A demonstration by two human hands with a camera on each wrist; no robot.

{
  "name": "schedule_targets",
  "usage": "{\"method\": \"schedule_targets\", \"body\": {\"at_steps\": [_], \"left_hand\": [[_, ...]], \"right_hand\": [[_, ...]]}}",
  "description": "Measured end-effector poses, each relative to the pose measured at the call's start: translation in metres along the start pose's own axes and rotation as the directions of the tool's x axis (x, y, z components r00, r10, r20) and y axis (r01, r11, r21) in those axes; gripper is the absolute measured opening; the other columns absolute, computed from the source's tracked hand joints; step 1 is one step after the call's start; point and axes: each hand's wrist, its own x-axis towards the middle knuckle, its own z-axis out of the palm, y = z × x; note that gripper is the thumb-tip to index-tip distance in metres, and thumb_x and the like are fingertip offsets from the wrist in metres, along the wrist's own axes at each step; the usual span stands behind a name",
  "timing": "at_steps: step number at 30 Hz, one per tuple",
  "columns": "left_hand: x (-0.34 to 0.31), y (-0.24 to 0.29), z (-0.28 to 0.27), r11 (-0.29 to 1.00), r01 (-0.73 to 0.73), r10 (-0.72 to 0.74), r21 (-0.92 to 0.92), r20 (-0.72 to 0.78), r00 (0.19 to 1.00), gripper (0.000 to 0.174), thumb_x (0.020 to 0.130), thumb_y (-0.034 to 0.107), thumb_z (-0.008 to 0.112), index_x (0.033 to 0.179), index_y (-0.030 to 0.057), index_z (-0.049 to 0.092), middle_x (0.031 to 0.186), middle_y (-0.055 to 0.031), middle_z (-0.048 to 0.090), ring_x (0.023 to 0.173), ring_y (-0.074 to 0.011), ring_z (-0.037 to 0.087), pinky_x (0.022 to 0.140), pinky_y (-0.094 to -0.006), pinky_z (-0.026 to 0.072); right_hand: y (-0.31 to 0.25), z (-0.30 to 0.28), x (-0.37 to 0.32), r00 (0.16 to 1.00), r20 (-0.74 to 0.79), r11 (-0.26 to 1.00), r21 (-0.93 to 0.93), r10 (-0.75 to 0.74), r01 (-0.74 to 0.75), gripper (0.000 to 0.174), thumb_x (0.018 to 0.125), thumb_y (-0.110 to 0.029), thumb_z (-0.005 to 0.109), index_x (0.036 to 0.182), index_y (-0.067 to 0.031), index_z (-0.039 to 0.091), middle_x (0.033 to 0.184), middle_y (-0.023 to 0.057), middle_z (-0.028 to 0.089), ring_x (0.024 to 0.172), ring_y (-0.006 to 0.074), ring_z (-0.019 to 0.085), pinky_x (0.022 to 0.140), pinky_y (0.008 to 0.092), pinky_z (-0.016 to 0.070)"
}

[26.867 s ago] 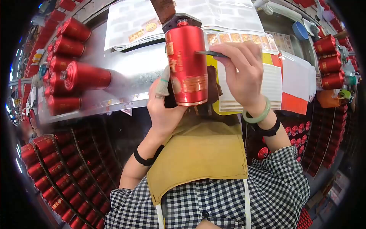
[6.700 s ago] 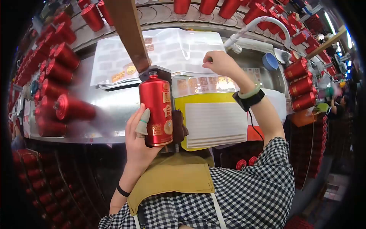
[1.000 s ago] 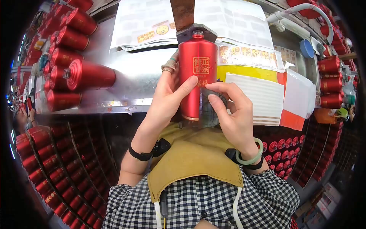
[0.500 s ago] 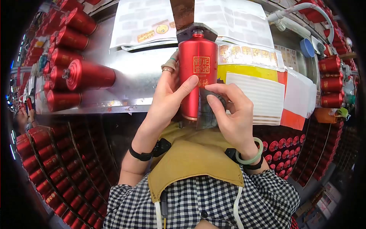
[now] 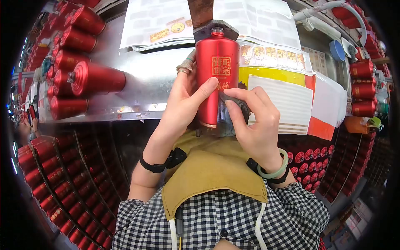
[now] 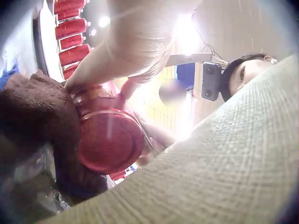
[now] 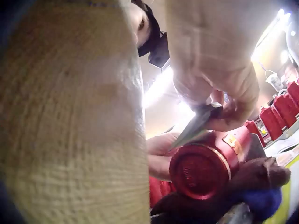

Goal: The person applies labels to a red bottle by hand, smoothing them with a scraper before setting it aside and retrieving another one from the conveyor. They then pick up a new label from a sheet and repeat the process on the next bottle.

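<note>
A red bottle (image 5: pixel 216 54) with gold lettering lies in front of a dark metal bracket (image 5: pixel 204 31), its neck at the bracket. My left hand (image 5: pixel 179 100) grips the bottle from the left, thumb across its front; fabric covers a fingertip. My right hand (image 5: pixel 260 116) pinches a dark tool (image 5: pixel 239 104) between thumb and fingers, at the bottle's lower lettering. In the right wrist view, a thin pointed grey piece (image 7: pixel 189 135) extends from those fingers above the bottle's base (image 7: pixel 198 172). The left wrist view shows the same base (image 6: pixel 111 142) beside brown cloth (image 6: pixel 37 102).
Red bottles (image 5: pixel 98 78) stand and lie at the left of the metal counter (image 5: pixel 141 71). Behind are printed sheets (image 5: pixel 258 21); to the right, a striped paper (image 5: pixel 279 100), a white sheet (image 5: pixel 327 100), a blue bowl (image 5: pixel 336 51) and more bottles (image 5: pixel 362 89). Racks of bottles (image 5: pixel 62 183) fill both sides below.
Since 6.7 s ago, the bottle shows another side and my right hand has come from the sheets to it. Over the last second both hands stay nearly in place; the view shifts slightly.
</note>
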Motion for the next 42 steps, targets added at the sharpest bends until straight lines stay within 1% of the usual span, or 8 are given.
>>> {"method": "schedule_targets", "body": {"at_steps": [10, 14, 16, 19, 23, 32, 35, 42], "left_hand": [[0.000, -0.001, -0.001, 0.999, -0.024, 0.024, -0.021, 0.007, 1.000, 0.074, 0.103, 0.015, 0.069, 0.162, -0.0015, 0.026, 0.157, -0.0164, 0.043, 0.142, -0.0223, 0.048, 0.119, -0.0386, 0.0386], [-0.001, 0.005, -0.008, 0.997, 0.010, -0.014, -0.080, -0.056, 0.998, 0.068, 0.109, 0.022, 0.058, 0.162, -0.0033, 0.024, 0.161, -0.0193, 0.039, 0.147, -0.0242, 0.043, 0.123, -0.0399, 0.0330], [-0.002, 0.006, -0.014, 1.000, -0.023, 0.024, 0.008, -0.164, 0.986, 0.065, 0.113, 0.028, 0.047, 0.163, -0.0046, 0.022, 0.164, -0.0208, 0.036, 0.150, -0.0268, 0.040, 0.126, -0.0423, 0.0278], [-0.004, 0.010, -0.021, 0.999, -0.034, 0.036, 0.014, -0.173, 0.984, 0.064, 0.113, 0.028, 0.048, 0.163, -0.0042, 0.023, 0.164, -0.0208, 0.036, 0.151, -0.0271, 0.038, 0.127, -0.0435, 0.0255], [-0.003, 0.004, -0.022, 1.000, -0.022, 0.020, -0.007, -0.140, 0.990, 0.075, 0.107, 0.025, 0.063, 0.163, -0.0054, 0.023, 0.165, -0.0235, 0.034, 0.154, -0.0262, 0.033, 0.127, -0.0398, 0.0254], [-0.005, 0.006, 0.003, 1.000, -0.014, 0.015, 0.022, -0.011, 1.000, 0.084, 0.096, 0.010, 0.075, 0.161, -0.0016, 0.023, 0.155, -0.0189, 0.045, 0.140, -0.0230, 0.051, 0.115, -0.0399, 0.0459], [-0.005, 0.001, 0.006, 0.998, -0.045, 0.046, 0.035, -0.039, 0.998, 0.085, 0.095, 0.008, 0.076, 0.161, -0.0003, 0.024, 0.155, -0.0185, 0.046, 0.140, -0.0233, 0.051, 0.116, -0.0401, 0.0455], [-0.006, 0.001, 0.008, 0.999, -0.020, 0.022, 0.037, -0.059, 0.998, 0.086, 0.095, 0.008, 0.078, 0.161, 0.0005, 0.025, 0.154, -0.0181, 0.046, 0.140, -0.0232, 0.051, 0.115, -0.0399, 0.0464]], "right_hand": [[0.002, -0.001, 0.001, 1.000, 0.014, 1.000, 0.016, 0.004, -0.004, 0.021, 0.089, -0.002, 0.073, 0.109, -0.0052, 0.074, 0.088, 0.0153, 0.065, 0.077, 0.0339, 0.065, 0.068, 0.0411, 0.0521], [0.007, -0.020, 0.006, 0.971, 0.052, 0.818, 0.528, 0.234, -0.226, 0.020, 0.097, -0.001, 0.069, 0.117, -0.0011, 0.074, 0.105, 0.0076, 0.075, 0.094, 0.0151, 0.069, 0.084, 0.0284, 0.0534], [0.017, -0.033, 0.012, 0.964, -0.191, 0.806, 0.590, 0.187, -0.039, 0.019, 0.103, -0.002, 0.064, 0.120, 0.0007, 0.072, 0.109, 0.0035, 0.074, 0.101, 0.0093, 0.065, 0.090, 0.0246, 0.0508], [0.041, -0.047, 0.025, 0.954, -0.270, 0.848, 0.529, 0.130, 0.034, 0.017, 0.105, -0.002, 0.061, 0.119, 0.0007, 0.071, 0.110, 0.0017, 0.071, 0.100, 0.0086, 0.063, 0.091, 0.0229, 0.0481], [0.043, -0.032, 0.036, 0.985, -0.069, 0.824, 0.560, 0.155, -0.091, 0.019, 0.108, -0.006, 0.057, 0.121, 0.0003, 0.069, 0.115, 0.0026, 0.069, 0.109, 0.0085, 0.060, 0.099, 0.0239, 0.0439], [0.039, 0.001, 0.053, 0.887, 0.244, 0.751, 0.471, 0.393, -0.462, 0.034, 0.095, -0.025, 0.080, 0.112, -0.0030, 0.060, 0.094, -0.0005, 0.059, 0.087, 0.0085, 0.056, 0.080, 0.0254, 0.0485], [0.054, 0.020, 0.046, 0.900, 0.243, 0.687, 0.583, 0.361, -0.433, 0.026, 0.098, -0.024, 0.077, 0.112, -0.0128, 0.058, 0.095, -0.0065, 0.053, 0.084, 0.0020, 0.047, 0.069, 0.0190, 0.0370], [0.048, 0.019, 0.045, 0.902, 0.242, 0.661, 0.616, 0.359, -0.428, 0.030, 0.094, -0.016, 0.081, 0.110, -0.0117, 0.056, 0.094, -0.0071, 0.050, 0.082, 0.0020, 0.047, 0.068, 0.0190, 0.0385]]}}
